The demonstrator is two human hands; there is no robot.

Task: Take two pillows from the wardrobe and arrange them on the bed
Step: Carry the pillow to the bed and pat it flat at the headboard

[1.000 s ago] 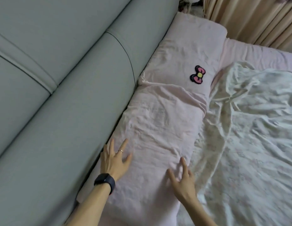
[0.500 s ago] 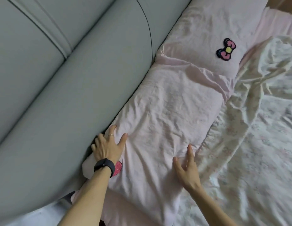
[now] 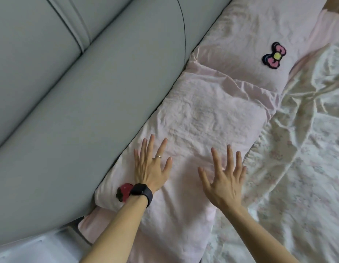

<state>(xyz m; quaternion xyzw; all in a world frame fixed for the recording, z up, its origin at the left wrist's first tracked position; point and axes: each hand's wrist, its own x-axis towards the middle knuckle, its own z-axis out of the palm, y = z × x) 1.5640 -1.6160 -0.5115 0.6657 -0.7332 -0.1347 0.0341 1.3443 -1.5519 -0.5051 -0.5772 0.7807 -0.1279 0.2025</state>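
Two pink pillows lie end to end along the grey padded headboard on the bed's left side: the near pillow and the far pillow with its bow patch. The left hand and right hand, fingers spread, seem to press flat on the near pillow. A rumpled floral sheet covers the right.

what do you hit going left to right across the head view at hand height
headboard → left hand → near pillow → right hand → floral sheet
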